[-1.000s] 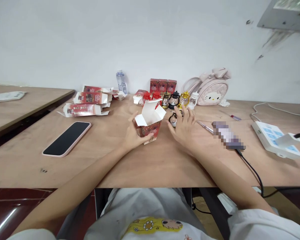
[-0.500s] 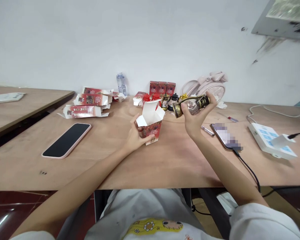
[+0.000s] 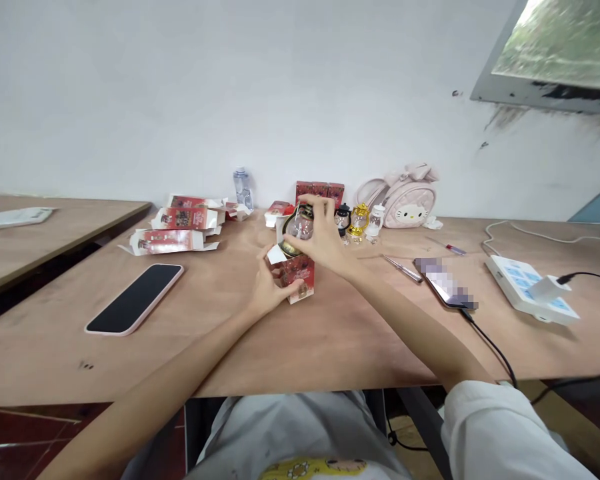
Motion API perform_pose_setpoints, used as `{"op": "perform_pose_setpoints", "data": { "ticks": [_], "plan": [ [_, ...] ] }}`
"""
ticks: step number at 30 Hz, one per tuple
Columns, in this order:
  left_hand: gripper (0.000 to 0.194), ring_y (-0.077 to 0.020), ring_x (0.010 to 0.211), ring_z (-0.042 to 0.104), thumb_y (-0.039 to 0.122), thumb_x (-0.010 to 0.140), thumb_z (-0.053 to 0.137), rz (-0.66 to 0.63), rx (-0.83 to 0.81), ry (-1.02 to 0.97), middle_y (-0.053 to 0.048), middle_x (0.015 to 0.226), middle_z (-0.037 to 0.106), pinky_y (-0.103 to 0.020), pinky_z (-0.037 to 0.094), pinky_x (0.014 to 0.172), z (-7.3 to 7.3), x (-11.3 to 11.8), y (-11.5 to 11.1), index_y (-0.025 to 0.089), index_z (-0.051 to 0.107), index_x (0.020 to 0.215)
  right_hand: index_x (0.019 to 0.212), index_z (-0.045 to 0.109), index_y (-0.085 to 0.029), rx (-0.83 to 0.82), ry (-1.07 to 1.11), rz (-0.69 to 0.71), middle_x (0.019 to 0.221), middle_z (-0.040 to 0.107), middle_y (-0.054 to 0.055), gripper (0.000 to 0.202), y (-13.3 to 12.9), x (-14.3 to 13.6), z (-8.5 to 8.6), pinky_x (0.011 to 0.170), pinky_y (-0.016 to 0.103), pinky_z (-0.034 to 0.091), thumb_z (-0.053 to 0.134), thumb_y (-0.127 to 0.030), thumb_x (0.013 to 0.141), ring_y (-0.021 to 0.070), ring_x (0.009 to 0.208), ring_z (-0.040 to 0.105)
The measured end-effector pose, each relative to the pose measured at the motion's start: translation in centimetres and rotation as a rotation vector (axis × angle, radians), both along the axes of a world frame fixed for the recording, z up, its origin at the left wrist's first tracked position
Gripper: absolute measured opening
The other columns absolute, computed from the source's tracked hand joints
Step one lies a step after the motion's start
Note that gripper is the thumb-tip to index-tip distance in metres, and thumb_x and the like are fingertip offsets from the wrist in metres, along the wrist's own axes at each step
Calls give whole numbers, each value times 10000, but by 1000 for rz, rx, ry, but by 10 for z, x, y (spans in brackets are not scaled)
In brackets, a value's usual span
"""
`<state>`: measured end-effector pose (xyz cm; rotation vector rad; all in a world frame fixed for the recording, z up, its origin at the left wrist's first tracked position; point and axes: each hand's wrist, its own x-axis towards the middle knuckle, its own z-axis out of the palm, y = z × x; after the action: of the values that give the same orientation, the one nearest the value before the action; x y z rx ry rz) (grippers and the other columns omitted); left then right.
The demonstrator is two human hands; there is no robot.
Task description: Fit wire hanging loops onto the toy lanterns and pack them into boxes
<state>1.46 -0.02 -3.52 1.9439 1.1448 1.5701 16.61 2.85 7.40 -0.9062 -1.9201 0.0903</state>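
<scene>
A small red printed carton (image 3: 300, 273) stands at the middle of the table, its white top flaps open. My left hand (image 3: 270, 288) is closed around its left side and front. Just above the carton's mouth, my right hand (image 3: 323, 237) grips a bronze-coloured miniature lantern (image 3: 300, 227) with a clear globe. The lantern is nearly upright, its base at the opening; whether it has entered is hard to see. Behind my right hand stand a black lantern (image 3: 343, 219), a gold lantern (image 3: 359, 219) and a white lantern (image 3: 375, 221).
Flattened red cartons (image 3: 180, 227) lie at the left, near a phone (image 3: 135, 300). Red boxes (image 3: 320, 191) and a water bottle (image 3: 242, 188) stand by the wall. A pink bag (image 3: 410, 200), a screwdriver (image 3: 403, 269), a charging phone (image 3: 445, 283) and a power strip (image 3: 530, 290) are at the right.
My right hand has carried the bronze lantern leftward to the carton and turned it from lying sideways to nearly upright. The left hand still holds the carton. The camera view has shifted slightly.
</scene>
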Motion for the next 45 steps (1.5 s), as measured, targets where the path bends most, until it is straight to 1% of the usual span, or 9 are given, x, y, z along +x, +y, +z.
{"op": "perform_pose_setpoints", "data": {
  "ticks": [7,11,14,19,23,30,35,40,45],
  "plan": [
    [895,-234,1034,642,355,660,761,-6,17,44,-138,1267,535,-395,574,815,-5,0,3,252,224,1368,1274,397,-253,59,-268,24,1240,355,120,587,-11,15,1,865,440,511,681,-373,774,262,1020,561],
    [916,-219,974,663,376,641,772,4,-7,56,-138,1279,528,-388,580,781,-6,-1,3,250,218,1360,1291,381,-261,61,-341,58,1258,343,131,594,-9,13,-3,800,421,522,610,-519,807,251,961,573],
    [917,-217,958,665,373,636,780,4,-12,59,-136,1267,538,-389,581,776,-5,0,2,250,221,1351,1328,331,-252,59,-329,97,1260,327,134,649,-11,14,-5,854,436,508,541,-597,820,268,1030,546],
    [889,-240,1075,626,355,648,776,-29,33,49,-139,1294,524,-386,572,816,-1,2,-1,246,236,1346,1362,277,-233,46,-347,185,1274,304,134,540,-17,27,0,980,464,441,467,-440,900,264,1145,476],
    [903,-236,1095,618,356,643,778,-14,-12,26,-134,1341,492,-372,570,824,0,3,-3,247,230,1352,1345,324,-255,84,-312,242,1250,352,118,561,-17,34,1,1038,479,394,563,-396,858,276,1246,392],
    [927,-220,1037,649,347,675,753,-78,-58,-18,-149,1387,462,-372,570,816,-2,2,2,276,164,1387,1302,429,-285,-43,-133,-10,1193,393,97,586,-33,15,-8,962,455,452,683,-305,774,272,1140,490],
    [958,-254,1036,648,391,661,759,-22,-77,61,-140,1336,516,-425,553,842,0,2,-2,274,161,1400,1292,444,-289,-172,-254,-48,1168,507,92,571,-42,7,7,910,457,457,677,-283,771,292,1093,538],
    [959,-261,1075,625,414,660,763,-8,-69,34,-158,1375,472,-434,544,859,-1,3,-2,269,163,1394,1244,459,-256,-200,-305,118,1173,599,67,558,-27,10,22,919,418,439,697,-256,739,267,1062,574],
    [956,-236,984,660,419,654,767,-1,-115,20,-151,1321,518,-390,558,802,-5,3,2,252,174,1385,1232,464,-237,-189,-262,309,1263,567,45,607,-9,14,19,991,375,405,708,-161,681,231,1146,542]
  ]
}}
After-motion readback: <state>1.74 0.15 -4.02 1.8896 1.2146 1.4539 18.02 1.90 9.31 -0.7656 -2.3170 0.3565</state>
